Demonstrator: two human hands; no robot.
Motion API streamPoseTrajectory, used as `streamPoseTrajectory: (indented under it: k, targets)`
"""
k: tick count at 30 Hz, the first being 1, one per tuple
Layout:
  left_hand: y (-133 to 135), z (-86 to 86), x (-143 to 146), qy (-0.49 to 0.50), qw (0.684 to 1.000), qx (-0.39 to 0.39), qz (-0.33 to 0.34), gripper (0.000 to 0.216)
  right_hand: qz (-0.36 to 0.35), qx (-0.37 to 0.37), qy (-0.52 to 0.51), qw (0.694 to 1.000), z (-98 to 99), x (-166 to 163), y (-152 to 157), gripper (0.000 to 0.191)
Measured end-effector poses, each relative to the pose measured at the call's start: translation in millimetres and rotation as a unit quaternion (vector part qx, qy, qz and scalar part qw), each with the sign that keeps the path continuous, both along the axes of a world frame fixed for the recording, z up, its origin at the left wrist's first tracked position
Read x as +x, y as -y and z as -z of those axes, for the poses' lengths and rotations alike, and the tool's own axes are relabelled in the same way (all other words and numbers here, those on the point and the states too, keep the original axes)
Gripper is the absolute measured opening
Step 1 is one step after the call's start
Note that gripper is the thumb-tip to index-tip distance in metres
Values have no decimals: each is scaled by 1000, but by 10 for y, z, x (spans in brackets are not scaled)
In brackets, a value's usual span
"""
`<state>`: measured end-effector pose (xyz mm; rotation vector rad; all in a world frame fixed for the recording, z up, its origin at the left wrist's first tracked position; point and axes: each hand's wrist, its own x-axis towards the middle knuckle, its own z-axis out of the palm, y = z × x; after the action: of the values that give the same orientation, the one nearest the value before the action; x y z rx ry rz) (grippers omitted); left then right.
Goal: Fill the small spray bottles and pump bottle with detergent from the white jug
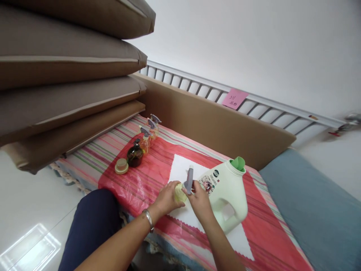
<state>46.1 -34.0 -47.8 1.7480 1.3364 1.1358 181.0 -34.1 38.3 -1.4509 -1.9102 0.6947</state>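
My left hand [167, 196] is wrapped round the clear body of a spray bottle [179, 192] with yellowish liquid in it. At the bottle's top, my right hand [199, 198] has its fingers closed on the grey trigger sprayer head [190, 180]. The bottle is held over a white cloth [178, 165]. Just right of my hands stands a large pale green detergent jug [229, 192], its mouth uncapped and showing a green spout [238, 163]. Whether the sprayer head is fully seated on the bottle I cannot tell.
A dark pump bottle [135, 154], a round cap [121, 166] and several spray bottles [145, 141] stand to the left on red plastic sheeting [152, 175]. Stacked brown cushions [70, 86] rise at the left. Behind are a brown panel [208, 116] and a white railing [194, 86].
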Motion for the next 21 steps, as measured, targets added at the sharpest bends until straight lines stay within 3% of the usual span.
streamPoseTrajectory:
  k: [6,12,21]
  targets:
    - [0,-3,-5,-5,1000,1,3,72,4,-3,-48,999,106,15,-13,38]
    - [-2,-5,2,-2,1000,-5,2,74,36,-19,-85,996,188,37,-56,30]
    - [-4,-11,-5,-4,1000,-6,3,72,4,-70,-219,973,395,35,-84,30]
